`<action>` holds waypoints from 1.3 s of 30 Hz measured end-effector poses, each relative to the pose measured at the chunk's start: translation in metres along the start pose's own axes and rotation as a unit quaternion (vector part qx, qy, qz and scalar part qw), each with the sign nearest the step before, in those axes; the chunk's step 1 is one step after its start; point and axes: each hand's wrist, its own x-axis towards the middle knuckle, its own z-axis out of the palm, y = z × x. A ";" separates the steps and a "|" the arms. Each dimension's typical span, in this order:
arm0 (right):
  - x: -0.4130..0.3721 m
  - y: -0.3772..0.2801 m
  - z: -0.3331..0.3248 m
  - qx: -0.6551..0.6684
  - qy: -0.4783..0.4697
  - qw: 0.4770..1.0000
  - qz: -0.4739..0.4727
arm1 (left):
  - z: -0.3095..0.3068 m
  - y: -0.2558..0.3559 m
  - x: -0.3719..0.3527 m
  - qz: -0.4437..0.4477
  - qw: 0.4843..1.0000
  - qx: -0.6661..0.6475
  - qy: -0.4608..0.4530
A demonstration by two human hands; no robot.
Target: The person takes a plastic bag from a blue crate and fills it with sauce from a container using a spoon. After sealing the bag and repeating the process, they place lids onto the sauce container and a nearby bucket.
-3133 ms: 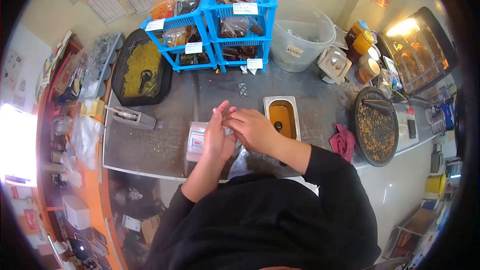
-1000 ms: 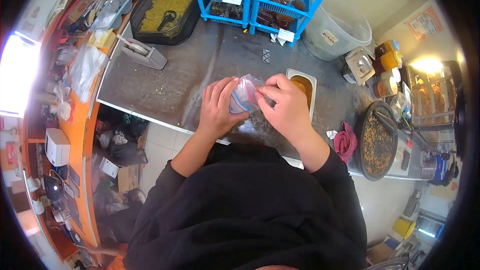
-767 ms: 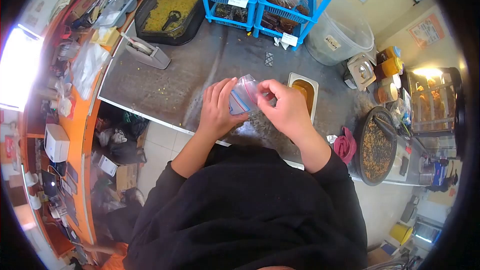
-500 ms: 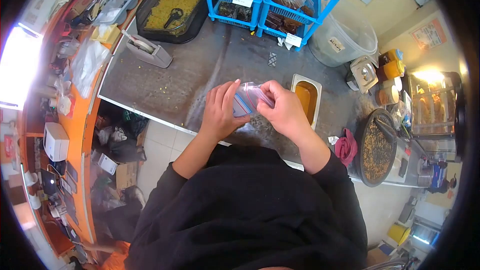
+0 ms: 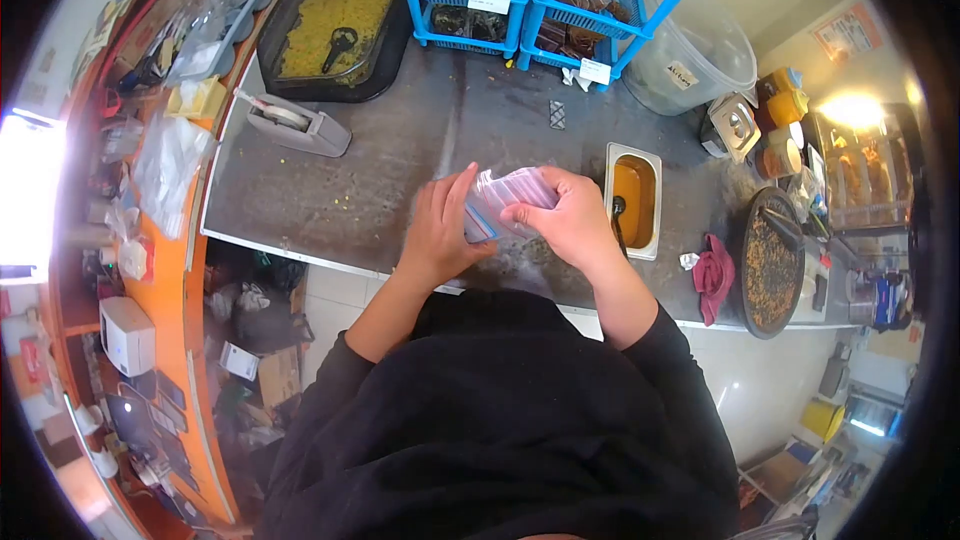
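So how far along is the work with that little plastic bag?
Done: the small bag is off the counter, held in both hands. In hand: the right hand pinches its top edge while the left hand backs it. To do: the bag looks empty, and the spoon sits in the pan of orange sauce beside it.

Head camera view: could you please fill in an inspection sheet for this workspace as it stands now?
Surface: metal counter, scuffed, with scattered yellow crumbs.
Things in hand: clear zip bag, held above the counter's near edge.
Clutter: tape dispenser, black tray of yellow grains with a scoop, blue baskets of packets, clear tub, steel pan of orange sauce, red cloth, round tray of brown grains.
Hands: left hand backs the bag; right hand pinches its top.
Cables: nothing seen.
Surroundings: orange shelf on the left, lit display case on the right.
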 end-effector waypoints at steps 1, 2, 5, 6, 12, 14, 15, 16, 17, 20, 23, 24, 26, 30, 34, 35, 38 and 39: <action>0.003 0.000 0.004 0.025 -0.003 1.000 0.010 | -0.003 -0.004 0.000 0.000 1.000 -0.004 -0.009; 0.006 0.004 0.010 0.050 -0.006 0.999 0.021 | -0.004 -0.010 -0.001 0.000 1.000 -0.008 -0.018; 0.011 0.014 0.024 0.109 -0.001 0.993 0.038 | -0.010 -0.024 -0.003 -0.009 0.998 -0.018 -0.060; 0.013 0.016 0.027 0.126 0.003 0.991 0.041 | -0.013 -0.028 -0.003 -0.014 0.997 -0.021 -0.077; 0.019 0.034 0.035 0.070 0.178 0.978 0.079 | -0.012 -0.055 0.000 -0.098 0.974 -0.061 -0.197; 0.016 0.043 0.031 -0.061 0.239 0.967 0.060 | -0.003 -0.075 -0.007 -0.159 0.958 -0.029 -0.236; 0.015 0.056 0.036 -0.143 0.280 0.949 0.005 | 0.004 -0.084 -0.011 -0.189 0.949 -0.012 -0.253; 0.013 0.071 0.043 -0.223 0.316 0.921 -0.051 | 0.012 -0.090 -0.013 -0.206 0.945 0.003 -0.253; 0.010 0.091 0.053 -0.291 0.273 0.915 -0.056 | 0.019 -0.095 -0.015 -0.223 0.942 0.019 -0.252; -0.003 0.123 0.088 -0.371 0.086 0.924 0.039 | 0.030 -0.103 -0.023 -0.216 0.937 0.093 -0.257; -0.002 0.128 0.088 -0.321 0.205 0.925 0.011 | 0.028 -0.097 -0.023 -0.170 0.951 0.161 -0.204; 0.001 0.131 0.085 -0.306 0.221 0.926 0.025 | 0.024 -0.094 -0.024 -0.151 0.955 0.182 -0.180; 0.008 0.149 0.083 -0.283 0.218 0.933 0.032 | 0.018 -0.092 -0.022 -0.118 0.972 0.149 -0.138; 0.015 0.165 0.079 -0.293 0.192 0.936 0.036 | 0.012 -0.077 -0.010 -0.143 0.980 -0.023 -0.136; 0.009 0.111 0.069 -0.119 0.258 0.959 0.001 | 0.005 -0.036 0.003 -0.230 0.945 -0.173 -0.157; 0.003 0.088 0.061 -0.088 0.245 0.965 -0.006 | 0.007 -0.029 0.002 -0.234 0.936 -0.212 -0.156; -0.018 0.035 0.037 -0.014 0.215 0.976 -0.037 | 0.008 -0.002 0.006 -0.267 0.895 -0.323 -0.151; -0.024 0.028 0.031 -0.003 0.208 0.976 -0.057 | 0.004 0.008 0.011 -0.267 0.891 -0.334 -0.153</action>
